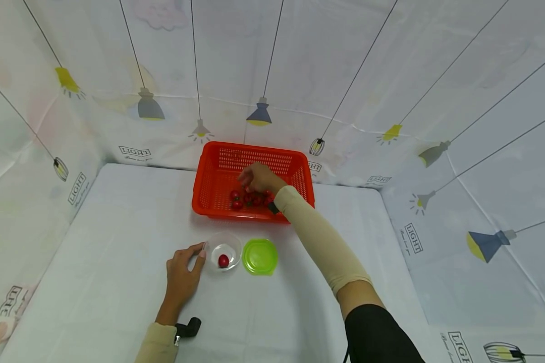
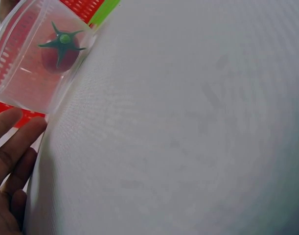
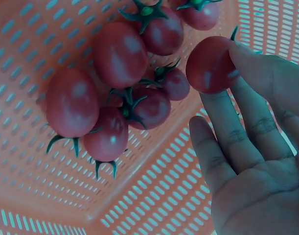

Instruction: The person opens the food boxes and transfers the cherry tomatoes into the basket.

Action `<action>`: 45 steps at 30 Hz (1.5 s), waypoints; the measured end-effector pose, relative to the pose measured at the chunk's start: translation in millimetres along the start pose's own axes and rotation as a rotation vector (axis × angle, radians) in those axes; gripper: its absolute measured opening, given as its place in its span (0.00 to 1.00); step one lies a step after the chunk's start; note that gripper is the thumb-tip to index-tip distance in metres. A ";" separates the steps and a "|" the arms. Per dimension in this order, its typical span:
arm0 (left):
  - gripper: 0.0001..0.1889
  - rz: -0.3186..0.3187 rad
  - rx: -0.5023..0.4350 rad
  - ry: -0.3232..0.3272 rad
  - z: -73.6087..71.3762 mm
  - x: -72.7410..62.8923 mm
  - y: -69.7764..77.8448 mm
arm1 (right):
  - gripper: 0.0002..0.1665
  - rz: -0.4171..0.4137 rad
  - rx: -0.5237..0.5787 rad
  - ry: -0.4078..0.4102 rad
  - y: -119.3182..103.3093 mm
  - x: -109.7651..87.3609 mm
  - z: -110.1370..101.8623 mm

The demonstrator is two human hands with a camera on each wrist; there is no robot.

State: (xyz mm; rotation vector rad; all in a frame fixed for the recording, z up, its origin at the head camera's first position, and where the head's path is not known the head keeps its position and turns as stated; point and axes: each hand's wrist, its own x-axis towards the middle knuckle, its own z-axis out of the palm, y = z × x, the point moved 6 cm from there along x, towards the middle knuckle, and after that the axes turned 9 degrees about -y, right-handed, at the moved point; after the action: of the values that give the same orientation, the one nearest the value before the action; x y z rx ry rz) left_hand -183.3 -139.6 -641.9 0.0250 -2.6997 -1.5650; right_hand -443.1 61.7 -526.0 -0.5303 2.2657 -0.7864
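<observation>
My left hand (image 1: 182,272) rests with its fingertips at the left side of a clear plastic container (image 1: 214,247). In the left wrist view its fingers (image 2: 23,142) lie loosely extended against the container's wall. One red cherry tomato (image 2: 61,56) with a green stem sits inside. Over the red basket (image 1: 201,194), my right hand (image 1: 260,177) pinches a cherry tomato (image 3: 210,66) between thumb and fingers, as the right wrist view shows. Several more cherry tomatoes (image 3: 120,56), most with green stems, lie on the basket floor beneath it.
A bright green lid (image 1: 260,257) lies flat just right of the clear container. The basket stands at the table's (image 1: 122,242) back edge, against a white sheet (image 1: 227,60) printed with lamps. Similar sheeting encloses both sides.
</observation>
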 end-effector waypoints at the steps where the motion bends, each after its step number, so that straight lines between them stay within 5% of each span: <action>1: 0.20 0.000 -0.001 0.001 0.1 0.1 0.3 | 0.24 0.006 -0.014 -0.002 1.6 0.7 0.4; 16: 0.20 -0.004 -0.001 0.002 -0.1 0.6 -0.6 | 0.24 0.036 0.011 -0.015 14.2 -0.2 -3.4; 28: 0.21 -0.016 0.002 0.001 -0.8 0.8 -0.9 | 0.20 -0.045 -0.122 0.076 -5.1 -17.9 -14.0; 45: 0.20 -0.001 0.007 0.002 -1.9 0.4 1.7 | 0.17 -0.286 -0.175 0.455 -62.1 -127.2 12.1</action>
State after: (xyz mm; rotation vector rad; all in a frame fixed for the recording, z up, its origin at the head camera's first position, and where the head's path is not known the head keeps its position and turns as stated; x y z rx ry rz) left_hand -183.7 -140.5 -639.5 0.0278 -2.7036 -1.5551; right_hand -337.2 82.1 -433.5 -0.8414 2.7333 -0.9273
